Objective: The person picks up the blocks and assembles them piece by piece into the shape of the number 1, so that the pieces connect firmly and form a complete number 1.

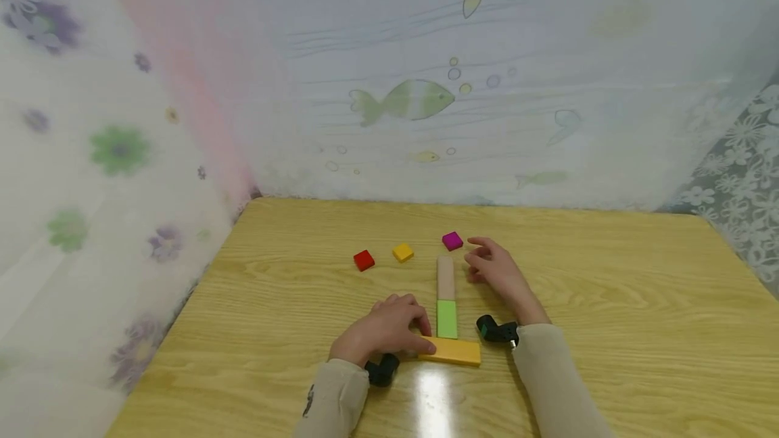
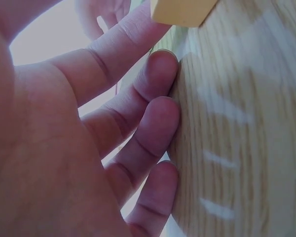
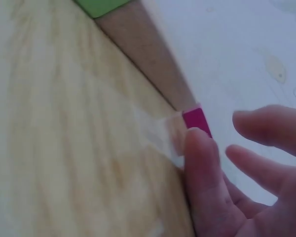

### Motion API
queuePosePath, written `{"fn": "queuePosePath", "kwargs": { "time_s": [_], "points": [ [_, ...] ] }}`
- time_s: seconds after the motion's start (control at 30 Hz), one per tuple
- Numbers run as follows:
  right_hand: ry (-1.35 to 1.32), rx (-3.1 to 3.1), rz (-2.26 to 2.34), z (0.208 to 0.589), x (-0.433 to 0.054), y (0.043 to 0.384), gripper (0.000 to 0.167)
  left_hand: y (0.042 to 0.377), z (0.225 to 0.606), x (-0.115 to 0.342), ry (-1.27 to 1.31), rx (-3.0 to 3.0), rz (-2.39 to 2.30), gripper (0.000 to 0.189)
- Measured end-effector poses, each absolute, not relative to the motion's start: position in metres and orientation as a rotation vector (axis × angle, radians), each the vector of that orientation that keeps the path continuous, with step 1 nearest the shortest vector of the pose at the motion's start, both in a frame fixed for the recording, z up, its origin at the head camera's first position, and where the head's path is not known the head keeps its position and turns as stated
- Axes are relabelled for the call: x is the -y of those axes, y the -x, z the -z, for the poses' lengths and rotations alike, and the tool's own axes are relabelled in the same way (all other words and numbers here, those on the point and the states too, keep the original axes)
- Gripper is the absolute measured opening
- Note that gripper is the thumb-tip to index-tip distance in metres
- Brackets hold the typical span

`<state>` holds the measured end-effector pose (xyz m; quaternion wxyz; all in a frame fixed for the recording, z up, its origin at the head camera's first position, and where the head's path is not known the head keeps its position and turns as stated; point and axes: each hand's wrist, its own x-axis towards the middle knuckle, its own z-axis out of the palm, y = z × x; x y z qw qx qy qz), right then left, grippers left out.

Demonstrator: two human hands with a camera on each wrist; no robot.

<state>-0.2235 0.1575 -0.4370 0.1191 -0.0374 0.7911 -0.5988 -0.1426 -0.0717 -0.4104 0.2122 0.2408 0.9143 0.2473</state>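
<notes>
My left hand (image 1: 389,326) grips the left end of a long orange-yellow block (image 1: 453,351), with the thumb at its near side and the index finger behind. In the left wrist view, the block's end (image 2: 180,12) shows at the index fingertip, and the other fingertips rest at the tabletop. Above that block, a light green block (image 1: 447,320) and a plain wooden block (image 1: 446,278) form a line end to end. My right hand (image 1: 496,269) is just right of a small magenta block (image 1: 452,241), its fingers loosely bent and holding nothing.
On the wooden table (image 1: 608,289), a small red block (image 1: 364,260) and a small yellow block (image 1: 403,252) lie left of the magenta one. Black wrist cameras sit under both wrists. A patterned wall (image 1: 365,53) closes off the back, and another stands at the left.
</notes>
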Motion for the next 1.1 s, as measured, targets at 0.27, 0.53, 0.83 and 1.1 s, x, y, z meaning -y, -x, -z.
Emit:
{"fn": "queuePosePath", "kwargs": {
  "time_s": [0.27, 0.53, 0.83, 1.1],
  "points": [
    [0.104, -2.194, 1.805, 0.437, -0.161, 0.234, 0.051, 0.143, 0.411, 0.075, -0.665, -2.543, -0.696, 0.018],
    [0.106, -2.219, 1.757, 0.436, -0.165, 0.240, 0.052, 0.143, 0.413, 0.074, -0.678, -2.526, -0.726, 0.017],
    [0.115, -2.249, 1.705, 0.438, -0.164, 0.244, 0.052, 0.141, 0.412, 0.074, -0.665, -2.521, -0.745, 0.017],
    [0.109, -2.307, 1.624, 0.433, -0.160, 0.251, 0.055, 0.142, 0.412, 0.074, -0.657, -2.525, -0.752, 0.017]
  ]
}}
